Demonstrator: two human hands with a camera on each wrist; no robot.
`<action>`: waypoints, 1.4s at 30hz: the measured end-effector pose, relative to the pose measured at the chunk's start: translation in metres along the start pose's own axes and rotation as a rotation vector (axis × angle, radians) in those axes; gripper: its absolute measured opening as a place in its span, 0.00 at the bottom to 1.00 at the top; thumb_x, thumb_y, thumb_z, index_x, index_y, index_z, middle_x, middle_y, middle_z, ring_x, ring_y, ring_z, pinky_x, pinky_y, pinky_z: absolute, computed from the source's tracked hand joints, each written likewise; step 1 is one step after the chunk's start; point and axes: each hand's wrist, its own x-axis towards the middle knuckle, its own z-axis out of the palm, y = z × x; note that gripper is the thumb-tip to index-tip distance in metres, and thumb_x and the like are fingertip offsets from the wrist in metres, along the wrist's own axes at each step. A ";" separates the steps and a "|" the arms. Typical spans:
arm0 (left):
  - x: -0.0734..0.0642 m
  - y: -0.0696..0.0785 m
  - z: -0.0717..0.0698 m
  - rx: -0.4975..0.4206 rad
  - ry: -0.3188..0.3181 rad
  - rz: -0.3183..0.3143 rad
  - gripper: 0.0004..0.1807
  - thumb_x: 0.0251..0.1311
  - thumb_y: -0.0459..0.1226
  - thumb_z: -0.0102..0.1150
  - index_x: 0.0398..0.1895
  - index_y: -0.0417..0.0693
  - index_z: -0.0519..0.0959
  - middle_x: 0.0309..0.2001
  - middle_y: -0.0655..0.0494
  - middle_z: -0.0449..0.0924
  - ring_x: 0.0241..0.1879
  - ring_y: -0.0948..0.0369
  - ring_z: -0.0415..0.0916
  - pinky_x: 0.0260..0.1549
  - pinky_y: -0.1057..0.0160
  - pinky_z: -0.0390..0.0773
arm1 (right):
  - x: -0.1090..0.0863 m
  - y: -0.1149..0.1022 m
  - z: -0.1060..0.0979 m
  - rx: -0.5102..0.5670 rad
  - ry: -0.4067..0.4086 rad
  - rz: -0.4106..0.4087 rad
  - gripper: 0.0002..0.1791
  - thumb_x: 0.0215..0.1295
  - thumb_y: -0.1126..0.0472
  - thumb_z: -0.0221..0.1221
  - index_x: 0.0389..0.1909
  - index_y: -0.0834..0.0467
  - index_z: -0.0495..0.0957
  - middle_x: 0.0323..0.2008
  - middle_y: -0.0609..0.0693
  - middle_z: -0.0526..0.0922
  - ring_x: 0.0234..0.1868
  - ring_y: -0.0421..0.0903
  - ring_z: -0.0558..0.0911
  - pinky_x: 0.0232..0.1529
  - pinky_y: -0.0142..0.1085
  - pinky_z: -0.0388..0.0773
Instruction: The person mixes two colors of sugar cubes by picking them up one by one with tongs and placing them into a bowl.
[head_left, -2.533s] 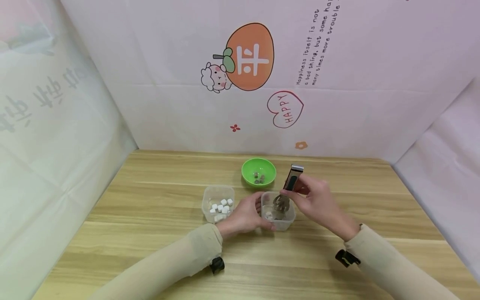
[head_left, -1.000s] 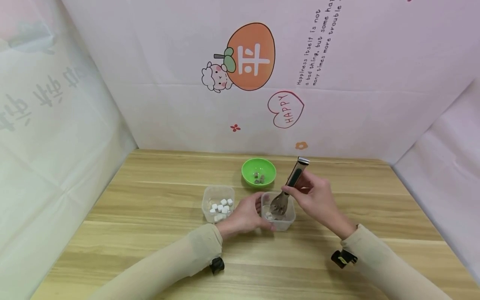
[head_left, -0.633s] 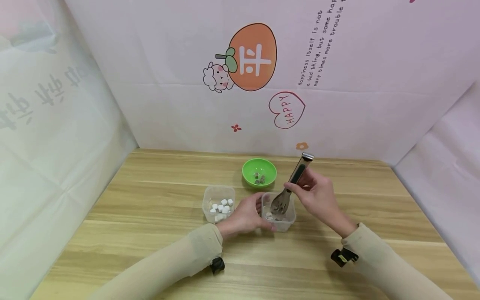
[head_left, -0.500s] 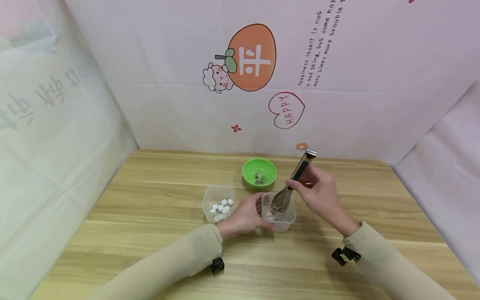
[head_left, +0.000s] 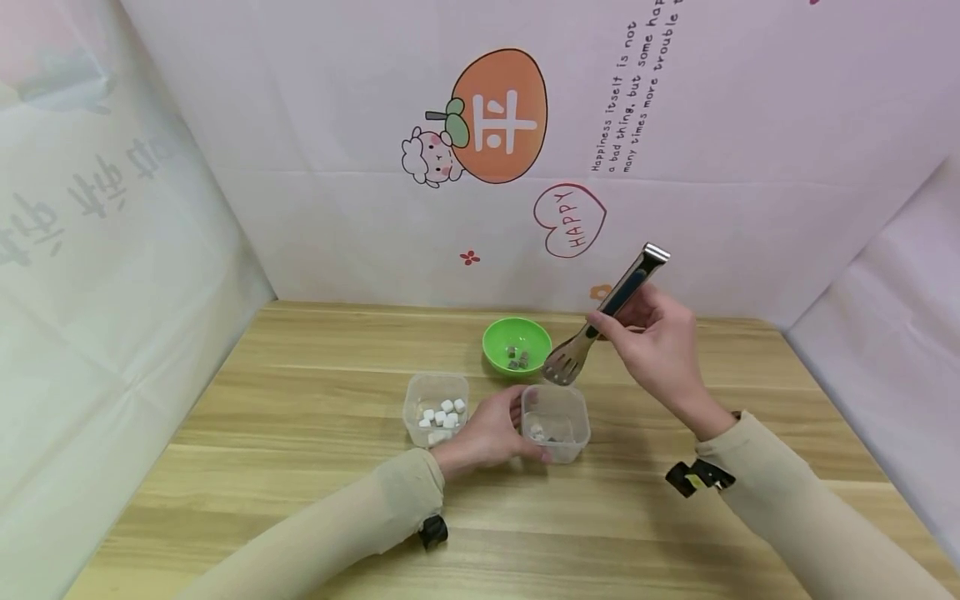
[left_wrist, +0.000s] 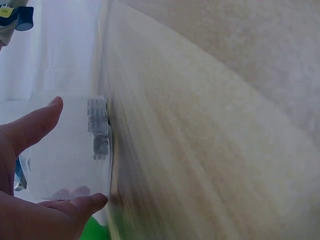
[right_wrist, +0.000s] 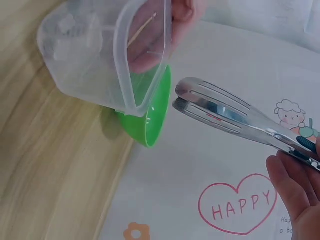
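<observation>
My right hand (head_left: 660, 342) grips metal tongs (head_left: 626, 287) with slotted ends and dark grips. The tips are above the back rim of a clear plastic container (head_left: 573, 454). In the right wrist view the tongs (right_wrist: 235, 120) have their tips almost together; I cannot tell whether anything is between them. Thumb and fingers of my left hand (head_left: 491, 429) hold that container at its left side, upright on the table. Several small greyish cubes (left_wrist: 99, 122) lie at its bottom. Just behind stands a green bowl (head_left: 495, 346) with several brownish cubes (head_left: 522, 360) inside.
Left of my left hand, a second clear container (head_left: 412, 408) holds several white cubes (head_left: 440, 418). Everything stands on a wood-grain table (head_left: 315, 467). A printed white cloth (head_left: 360, 233) rises along the table's back edge, with more cloth at both sides.
My right hand has lifted the tongs out of the container, up and toward the right. The left hand keeps its hold, and the container, bowl and second container stay in place.
</observation>
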 end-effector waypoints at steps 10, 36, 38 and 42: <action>0.002 -0.001 0.000 0.014 0.005 -0.003 0.57 0.37 0.26 0.87 0.75 0.39 0.67 0.68 0.43 0.76 0.68 0.49 0.74 0.70 0.55 0.72 | 0.022 0.010 0.025 -0.027 0.006 0.066 0.12 0.64 0.69 0.72 0.46 0.66 0.82 0.32 0.58 0.87 0.28 0.41 0.83 0.30 0.23 0.82; 0.001 -0.001 -0.002 0.022 -0.013 -0.004 0.56 0.39 0.26 0.86 0.76 0.39 0.66 0.71 0.44 0.73 0.70 0.49 0.72 0.71 0.57 0.72 | 0.044 0.057 0.063 -0.034 0.000 0.091 0.12 0.66 0.64 0.73 0.42 0.65 0.81 0.32 0.55 0.87 0.29 0.44 0.83 0.30 0.25 0.80; 0.001 -0.001 -0.002 0.019 -0.016 0.000 0.56 0.39 0.26 0.86 0.76 0.38 0.66 0.72 0.44 0.73 0.70 0.49 0.71 0.71 0.57 0.71 | 0.043 0.056 0.060 -0.021 0.008 0.092 0.12 0.66 0.63 0.73 0.43 0.65 0.81 0.32 0.55 0.87 0.29 0.43 0.83 0.31 0.24 0.81; 0.001 -0.001 -0.003 0.021 -0.012 -0.008 0.57 0.39 0.27 0.86 0.77 0.39 0.66 0.71 0.44 0.73 0.70 0.49 0.71 0.71 0.56 0.71 | 0.040 0.048 0.052 0.005 0.012 0.079 0.13 0.66 0.64 0.73 0.46 0.64 0.82 0.33 0.56 0.87 0.29 0.41 0.83 0.31 0.24 0.82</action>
